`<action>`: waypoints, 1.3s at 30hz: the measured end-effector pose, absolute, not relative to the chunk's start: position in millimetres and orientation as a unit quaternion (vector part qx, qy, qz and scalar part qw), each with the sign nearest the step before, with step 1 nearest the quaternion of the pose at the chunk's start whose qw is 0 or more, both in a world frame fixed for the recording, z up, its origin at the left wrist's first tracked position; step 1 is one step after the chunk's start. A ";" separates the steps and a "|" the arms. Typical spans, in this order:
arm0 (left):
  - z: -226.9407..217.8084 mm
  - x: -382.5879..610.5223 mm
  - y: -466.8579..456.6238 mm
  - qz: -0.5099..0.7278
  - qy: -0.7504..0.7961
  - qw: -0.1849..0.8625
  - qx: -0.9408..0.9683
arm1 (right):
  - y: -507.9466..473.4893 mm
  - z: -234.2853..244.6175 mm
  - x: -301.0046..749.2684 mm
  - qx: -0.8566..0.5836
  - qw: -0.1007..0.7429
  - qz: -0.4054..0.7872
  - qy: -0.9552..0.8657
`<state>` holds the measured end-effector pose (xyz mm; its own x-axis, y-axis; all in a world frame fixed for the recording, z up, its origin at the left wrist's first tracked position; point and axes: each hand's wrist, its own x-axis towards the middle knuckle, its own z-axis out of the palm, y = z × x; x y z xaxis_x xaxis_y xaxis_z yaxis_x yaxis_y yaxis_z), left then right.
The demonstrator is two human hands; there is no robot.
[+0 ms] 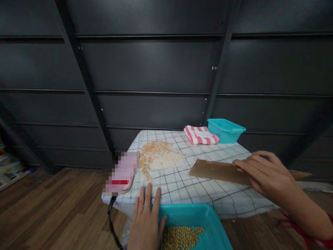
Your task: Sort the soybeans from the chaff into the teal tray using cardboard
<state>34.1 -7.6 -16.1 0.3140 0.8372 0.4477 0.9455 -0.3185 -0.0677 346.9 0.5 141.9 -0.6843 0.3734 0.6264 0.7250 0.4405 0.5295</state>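
Observation:
My left hand (146,215) lies with its fingers stretched out over the table's front edge, beside a teal basin (192,208). Yellow soybeans (182,236) cover part of the basin's bottom. At the right, my right hand (265,172) grips a long flat strip of brown cardboard (217,171) from above, low over the tablecloth; I cannot tell whether it touches the cloth. Farther back on the table, a pile of soybeans (153,146) lies mixed with white grains (166,159) that look like rice.
A checked white cloth (179,187) covers the table. At its back right are a folded pink-and-white striped towel (201,135) and a second teal basin (229,133). A pink phone (125,172) with a black strap (110,215) lies at the left edge. A dark panelled wall (153,69) stands behind.

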 end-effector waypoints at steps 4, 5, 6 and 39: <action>-18.0 34.0 -7.2 -0.168 -0.562 0.164 -0.793 | 0.4 145.0 341.6 -0.339 0.216 -0.458 -0.793; -18.3 34.1 -7.1 -0.169 -0.561 0.169 -0.793 | 3.3 145.2 341.7 -0.341 0.212 -0.470 -0.786; -18.3 34.1 -7.0 -0.172 -0.555 0.176 -0.794 | 6.9 145.1 342.1 -0.342 0.207 -0.480 -0.781; -10.2 36.7 -9.1 -0.168 -0.557 0.209 -0.786 | -13.9 131.5 318.7 -0.358 0.235 -0.310 -0.849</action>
<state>36.7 -9.1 -10.2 0.3239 0.8050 0.4971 0.9456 -0.2930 -0.1416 318.7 -13.9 131.5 -0.6339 0.4612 0.6208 0.7529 0.5518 0.3588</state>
